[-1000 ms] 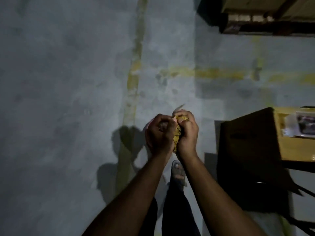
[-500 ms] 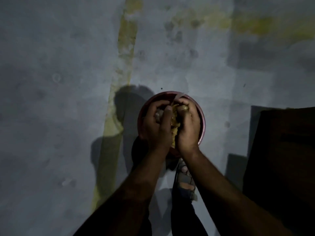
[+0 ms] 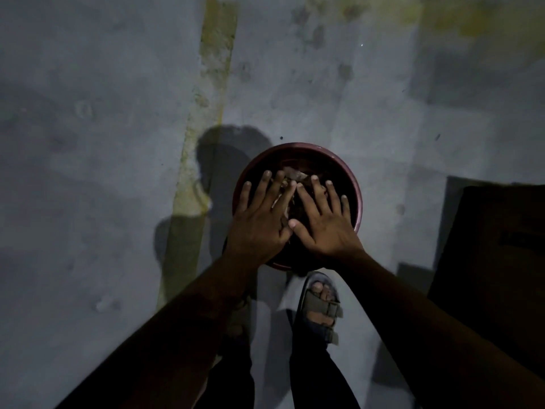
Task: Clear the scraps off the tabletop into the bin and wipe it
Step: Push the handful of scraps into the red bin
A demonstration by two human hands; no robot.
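Scraps (image 3: 290,178) lie as a pale, crumpled heap inside a round maroon bin (image 3: 358,202) that sits on the floor (image 3: 103,143) at the centre of the frame, its open mouth facing straight up toward the camera. The heap has no clear long axis; its visible part shows between and just beyond the fingertips, toward the upper side of the bin's opening, and the light is too dim to tell what the pieces are.

Both hands hover palm-down over the bin's mouth with fingers straight and spread, holding nothing. The left hand (image 3: 259,222) covers the left half of the opening, its fingers pointing to the upper right of the frame. The right hand (image 3: 324,222) covers the right half, its fingers pointing up and slightly left. Their thumbs meet near the middle of the opening, and the index fingertips come close together above the scraps; whether any fingertip touches the heap cannot be told.

Below the bin, a sandalled foot (image 3: 321,305) stands on the floor. A faded yellow stripe (image 3: 212,84) runs from the top of the frame down the left of the bin.
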